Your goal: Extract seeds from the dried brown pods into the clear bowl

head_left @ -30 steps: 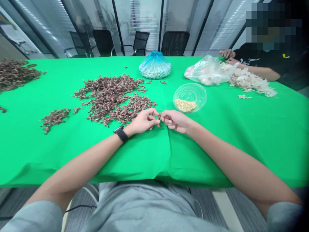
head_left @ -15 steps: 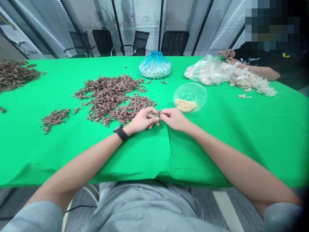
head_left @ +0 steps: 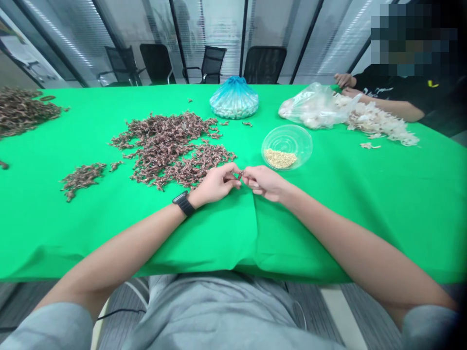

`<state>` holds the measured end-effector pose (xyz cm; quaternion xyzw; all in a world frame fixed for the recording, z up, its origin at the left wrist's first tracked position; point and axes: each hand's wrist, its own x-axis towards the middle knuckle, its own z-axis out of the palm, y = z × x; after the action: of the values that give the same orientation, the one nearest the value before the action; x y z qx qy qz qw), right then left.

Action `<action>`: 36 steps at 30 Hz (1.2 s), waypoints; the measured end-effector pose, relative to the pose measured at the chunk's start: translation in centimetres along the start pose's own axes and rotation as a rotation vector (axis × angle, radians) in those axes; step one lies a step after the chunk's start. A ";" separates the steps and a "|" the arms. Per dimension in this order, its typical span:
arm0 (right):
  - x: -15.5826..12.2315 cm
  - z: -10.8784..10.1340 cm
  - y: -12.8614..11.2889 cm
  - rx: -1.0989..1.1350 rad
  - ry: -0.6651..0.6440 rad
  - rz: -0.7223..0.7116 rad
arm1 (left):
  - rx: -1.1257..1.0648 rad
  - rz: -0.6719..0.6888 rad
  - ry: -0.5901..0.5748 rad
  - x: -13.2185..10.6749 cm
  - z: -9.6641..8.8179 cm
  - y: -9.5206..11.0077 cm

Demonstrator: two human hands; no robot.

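Shifted left hand (head_left: 215, 184), right hand (head_left: 264, 183), pinching scrap (head_left: 240, 175)

Heap of dried sprigs (head_left: 171, 150) just left of and behind the fingers (head_left: 233, 171), plastic bowl (head_left: 288, 138) of grains (head_left: 280, 158) behind right, tied bag (head_left: 234, 99) straight behind, all on the table (head_left: 383, 218)

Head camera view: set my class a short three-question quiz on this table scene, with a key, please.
1. True or false: the clear round bowl holds pale grains.
2. Which wrist wears the black watch? A left, B right, C neither.
3. Fill the gap: the left hand and right hand hold a small brown piece above the ____ tablecloth.

Key: 1 true; 2 A; 3 green.
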<state>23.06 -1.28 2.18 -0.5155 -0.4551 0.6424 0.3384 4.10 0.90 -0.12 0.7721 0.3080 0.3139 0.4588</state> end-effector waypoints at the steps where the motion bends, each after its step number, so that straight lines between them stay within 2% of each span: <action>1: -0.1 0.0 -0.3 0.064 -0.047 0.065 | 0.031 0.016 0.010 -0.1 0.0 0.1; 3: -0.1 -0.1 -0.7 0.137 -0.128 0.141 | 0.056 0.024 0.015 -0.1 0.1 0.3; 5: 0.0 -0.3 -0.7 0.120 -0.134 0.107 | 0.013 0.012 0.013 0.0 0.2 0.3; 7: 0.2 -0.4 -0.3 -0.035 -0.052 -0.039 | -0.059 -0.013 0.010 0.1 0.2 0.3; 11: 0.5 -0.8 0.7 -0.628 0.154 -0.512 | -0.136 -0.091 -0.009 0.4 0.1 0.3; 13: 0.5 -1.1 0.9 -0.839 0.193 -0.691 | -0.160 -0.108 -0.014 0.4 -0.1 0.3; 15: 0.4 -1.3 1.0 -0.958 0.188 -0.782 | -0.183 -0.111 -0.015 0.5 -0.2 0.2; 19: 0.3 -1.5 1.1 -1.069 0.172 -0.849 | -0.225 -0.115 -0.028 0.6 -0.3 -0.1; 25: 0.4 -1.6 1.3 -1.035 0.131 -0.851 | -0.262 -0.101 -0.079 0.6 -0.5 -0.6; 30: 0.5 -1.0 1.4 -0.850 0.156 -0.764 | -0.255 -0.099 -0.082 0.5 -0.5 -0.6; 33: 0.4 -0.4 1.2 -0.660 0.153 -0.577 | -0.234 -0.100 -0.072 0.4 -0.3 -0.5; 36: 0.1 -0.1 0.6 -0.312 0.085 -0.259 | -0.196 -0.077 -0.063 0.3 -0.2 -0.2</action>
<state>23.12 -1.39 1.53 -0.5256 -0.5969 0.4929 0.3528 4.10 1.29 -0.20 0.7204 0.2907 0.3000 0.5536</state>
